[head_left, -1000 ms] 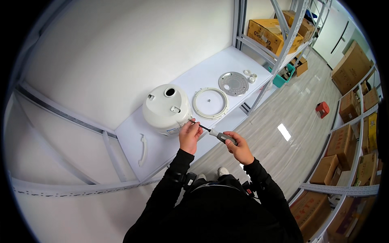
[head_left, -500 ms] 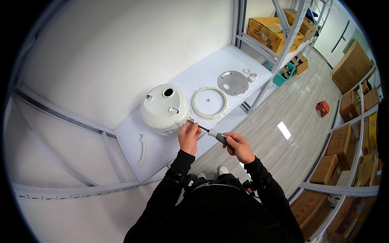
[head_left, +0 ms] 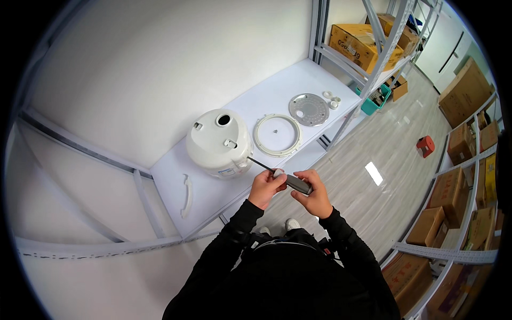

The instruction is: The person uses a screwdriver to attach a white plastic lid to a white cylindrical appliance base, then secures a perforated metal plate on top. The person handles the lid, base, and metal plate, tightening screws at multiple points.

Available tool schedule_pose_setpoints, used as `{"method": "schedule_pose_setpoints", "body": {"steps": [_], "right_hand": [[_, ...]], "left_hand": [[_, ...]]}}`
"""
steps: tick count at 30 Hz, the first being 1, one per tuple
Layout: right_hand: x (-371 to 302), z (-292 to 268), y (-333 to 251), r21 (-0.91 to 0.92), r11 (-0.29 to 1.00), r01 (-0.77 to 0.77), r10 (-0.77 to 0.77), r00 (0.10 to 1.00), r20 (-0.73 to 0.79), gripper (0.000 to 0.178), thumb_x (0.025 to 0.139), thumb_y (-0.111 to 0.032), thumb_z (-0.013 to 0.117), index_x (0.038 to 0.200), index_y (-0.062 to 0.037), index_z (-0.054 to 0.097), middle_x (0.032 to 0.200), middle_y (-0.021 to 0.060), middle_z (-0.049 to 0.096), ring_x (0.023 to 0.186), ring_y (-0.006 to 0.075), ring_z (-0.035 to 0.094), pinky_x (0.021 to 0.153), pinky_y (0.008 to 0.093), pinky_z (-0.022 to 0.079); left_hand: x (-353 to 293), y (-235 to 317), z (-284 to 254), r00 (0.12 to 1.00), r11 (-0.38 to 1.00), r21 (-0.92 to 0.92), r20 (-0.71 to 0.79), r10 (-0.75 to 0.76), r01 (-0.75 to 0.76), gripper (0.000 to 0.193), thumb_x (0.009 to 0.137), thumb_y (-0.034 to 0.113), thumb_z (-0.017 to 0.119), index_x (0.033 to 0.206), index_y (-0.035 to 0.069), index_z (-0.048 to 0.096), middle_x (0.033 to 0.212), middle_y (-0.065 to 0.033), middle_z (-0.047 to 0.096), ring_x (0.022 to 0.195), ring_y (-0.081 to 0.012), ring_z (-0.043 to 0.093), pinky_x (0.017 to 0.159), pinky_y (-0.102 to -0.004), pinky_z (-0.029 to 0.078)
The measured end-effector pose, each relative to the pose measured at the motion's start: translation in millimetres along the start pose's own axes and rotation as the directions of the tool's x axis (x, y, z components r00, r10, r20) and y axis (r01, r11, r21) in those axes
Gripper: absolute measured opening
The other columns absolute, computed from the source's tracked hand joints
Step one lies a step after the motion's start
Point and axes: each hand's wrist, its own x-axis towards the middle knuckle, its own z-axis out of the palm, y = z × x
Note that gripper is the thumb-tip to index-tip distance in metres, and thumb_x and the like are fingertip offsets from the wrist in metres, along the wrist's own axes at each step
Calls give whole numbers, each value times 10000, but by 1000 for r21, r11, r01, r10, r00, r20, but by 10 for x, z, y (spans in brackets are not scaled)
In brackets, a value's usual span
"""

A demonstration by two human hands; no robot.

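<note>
Both my hands are on a screwdriver (head_left: 296, 183) with a grey handle and a thin dark shaft. My left hand (head_left: 265, 188) pinches the front of the handle, near the shaft. Around the rear of the handle, the fingers and thumb of my right hand (head_left: 316, 196) are closed. The shaft's tip meets the lower right side of a white rounded appliance housing (head_left: 209, 140), where the exact contact point is too small to make out. The housing has a round dark hole and two small fittings on top.
On the white shelf (head_left: 245, 101) lie a cream ring (head_left: 260, 145) with small screws (head_left: 276, 131) inside it, a perforated metal disc (head_left: 314, 110), small white parts (head_left: 334, 103) and a curved white handle (head_left: 186, 197). Boxes (head_left: 448, 192) fill racks at right; a red object (head_left: 425, 146) stands on the floor.
My left hand has slid back from the shaft to the front of the handle. The screwdriver's tip now shows against the housing, and my right hand has shifted its grip at the handle's rear.
</note>
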Motion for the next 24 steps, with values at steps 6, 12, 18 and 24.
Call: {"method": "schedule_pose_setpoints", "body": {"steps": [6,12,18,24], "right_hand": [[51,-124,-111,542,619,-568,489,819,300,441,1025,-226,639,1395,-30,502,1030,62,610,738,134,592,655,276,478],[66,-147,-72,382,744,-548,456,834,310,383,1017,-166,644,1358,-18,548,988,76,676,705,118,586,640,266,479],[6,-35,90,102,991,-83,78,995,55,393,950,-90,716,1320,-28,599,1062,52,656,793,106,600,688,264,486],[45,-115,-6,472,778,-415,391,907,153,369,992,-156,681,1331,-36,598,1124,82,660,753,134,631,677,276,514]], "left_hand": [[-8,-29,-38,998,999,-24,53,32,-31,366,1009,35,610,1364,-1,531,1202,-125,658,1071,-205,670,981,-376,557],[-30,-8,-24,996,994,-98,76,52,-44,507,993,-39,554,1481,-12,421,1383,-202,585,1222,-250,617,1080,-423,504],[25,19,51,998,1000,29,-59,4,-3,420,1007,36,613,1403,-7,480,1152,-82,614,1097,-200,634,1033,-408,531],[47,-44,28,998,997,-47,-22,66,-67,404,1004,34,617,1385,-10,489,1134,-70,611,1067,-185,640,993,-381,553]]}}
